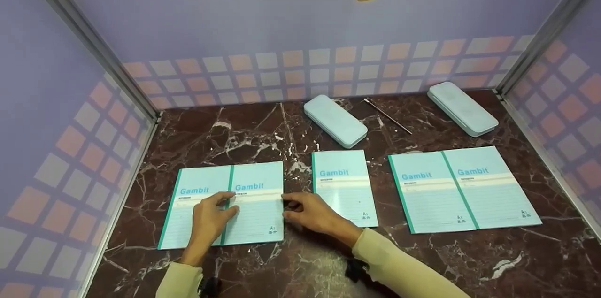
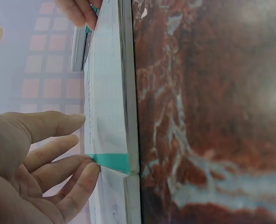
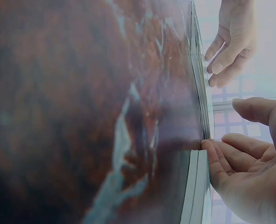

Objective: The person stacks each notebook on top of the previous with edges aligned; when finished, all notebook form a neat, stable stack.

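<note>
Two pale notebooks with green spines lie side by side at the left, the left notebook against the right one. My left hand is over their seam, its fingertips touching near the green spine. Along the right notebook's outer edge, my right hand rests with loosely bent fingers at that edge. Neither hand grips anything. A single middle notebook lies beside the right hand, partly covered by the right wrist.
Farther right lie another two notebooks, one beside the other. Behind them on the marble table are a light blue pencil case, a thin dark pen-like stick and a second case. Patterned walls enclose the back and sides.
</note>
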`<control>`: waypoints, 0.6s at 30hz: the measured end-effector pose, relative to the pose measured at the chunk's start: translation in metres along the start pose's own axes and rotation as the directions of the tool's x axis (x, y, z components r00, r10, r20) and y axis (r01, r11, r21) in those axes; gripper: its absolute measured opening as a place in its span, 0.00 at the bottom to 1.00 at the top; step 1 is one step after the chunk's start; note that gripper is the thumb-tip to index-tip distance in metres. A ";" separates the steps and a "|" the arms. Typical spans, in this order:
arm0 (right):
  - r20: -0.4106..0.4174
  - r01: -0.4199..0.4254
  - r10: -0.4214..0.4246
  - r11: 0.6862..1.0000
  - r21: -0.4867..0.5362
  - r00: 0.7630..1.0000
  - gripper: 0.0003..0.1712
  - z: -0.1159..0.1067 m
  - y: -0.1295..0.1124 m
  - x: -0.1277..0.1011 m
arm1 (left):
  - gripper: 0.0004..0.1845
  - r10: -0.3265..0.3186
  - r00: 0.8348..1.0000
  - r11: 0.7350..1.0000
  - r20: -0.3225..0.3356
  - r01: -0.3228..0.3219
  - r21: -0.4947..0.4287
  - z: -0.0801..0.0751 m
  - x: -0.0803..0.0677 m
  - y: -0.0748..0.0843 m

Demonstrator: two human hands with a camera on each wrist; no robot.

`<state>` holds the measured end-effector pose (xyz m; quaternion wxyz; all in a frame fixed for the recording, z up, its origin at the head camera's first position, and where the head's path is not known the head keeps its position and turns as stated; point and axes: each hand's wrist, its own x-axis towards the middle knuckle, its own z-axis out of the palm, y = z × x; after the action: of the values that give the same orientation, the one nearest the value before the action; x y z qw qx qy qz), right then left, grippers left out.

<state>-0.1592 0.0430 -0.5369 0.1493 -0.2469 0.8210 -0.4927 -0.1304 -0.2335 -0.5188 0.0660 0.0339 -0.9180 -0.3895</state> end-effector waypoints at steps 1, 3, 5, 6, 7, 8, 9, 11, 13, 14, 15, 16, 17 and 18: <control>-0.001 0.002 -0.002 1.000 -0.001 1.000 0.29 0.000 0.000 0.000 | 0.17 -0.005 1.000 1.000 0.004 0.005 -0.008 0.000 0.000 0.000; -0.003 0.006 -0.006 1.000 0.002 1.000 0.29 0.000 0.000 -0.001 | 0.17 -0.015 1.000 1.000 0.012 0.016 -0.022 0.001 -0.001 0.000; -0.008 0.011 -0.011 1.000 0.005 1.000 0.29 -0.001 0.001 -0.002 | 0.18 -0.026 0.999 0.999 0.020 0.026 -0.034 0.001 -0.002 -0.001; -0.009 0.012 -0.012 1.000 0.009 1.000 0.29 -0.001 0.001 -0.002 | 0.18 -0.031 0.999 0.999 0.024 0.031 -0.038 0.001 -0.002 -0.001; -0.010 0.013 -0.013 1.000 0.012 1.000 0.29 -0.001 0.001 -0.002 | 0.18 -0.032 0.999 0.999 0.027 0.033 -0.043 0.001 -0.002 -0.001; -0.011 0.011 -0.011 1.000 0.016 1.000 0.29 -0.001 0.001 -0.003 | 0.18 -0.032 0.999 0.998 0.029 0.034 -0.048 0.001 -0.003 -0.001; -0.012 0.007 -0.007 1.000 0.019 1.000 0.29 -0.001 0.001 -0.003 | 0.18 -0.033 0.999 0.998 0.032 0.034 -0.052 0.001 -0.003 -0.002; -0.016 -0.004 0.004 1.000 0.030 1.000 0.29 -0.002 0.002 -0.004 | 0.18 -0.035 0.998 0.997 0.043 0.038 -0.065 0.000 -0.003 -0.002; -0.024 -0.017 0.018 0.999 0.040 1.000 0.29 -0.003 0.002 -0.005 | 0.18 -0.051 0.997 0.995 0.059 0.056 -0.086 -0.001 -0.003 -0.003; -0.029 -0.024 0.025 0.999 0.043 0.999 0.29 -0.003 0.002 -0.005 | 0.18 -0.062 0.996 0.993 0.065 0.068 -0.097 -0.001 -0.003 -0.003; -0.036 -0.027 0.029 0.999 0.044 0.999 0.29 -0.004 0.003 -0.005 | 0.19 -0.074 0.995 0.991 0.070 0.081 -0.106 -0.002 -0.004 -0.003; -0.042 -0.029 0.031 0.999 0.044 0.999 0.28 -0.004 0.003 -0.006 | 0.19 -0.086 0.994 0.989 0.074 0.094 -0.116 -0.002 -0.004 -0.003; -0.048 -0.028 0.030 0.999 0.044 0.998 0.28 -0.005 0.003 -0.006 | 0.19 -0.099 0.992 0.986 0.076 0.108 -0.125 -0.002 -0.004 -0.002; -0.054 -0.024 0.026 0.999 0.040 0.998 0.27 -0.005 0.004 -0.007 | 0.19 -0.110 0.991 0.984 0.076 0.120 -0.133 -0.003 -0.005 -0.002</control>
<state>-0.1570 0.0515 -0.5378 0.1378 -0.2200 0.8180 -0.5132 -0.1252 -0.2363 -0.5188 0.0142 0.0690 -0.8873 -0.4557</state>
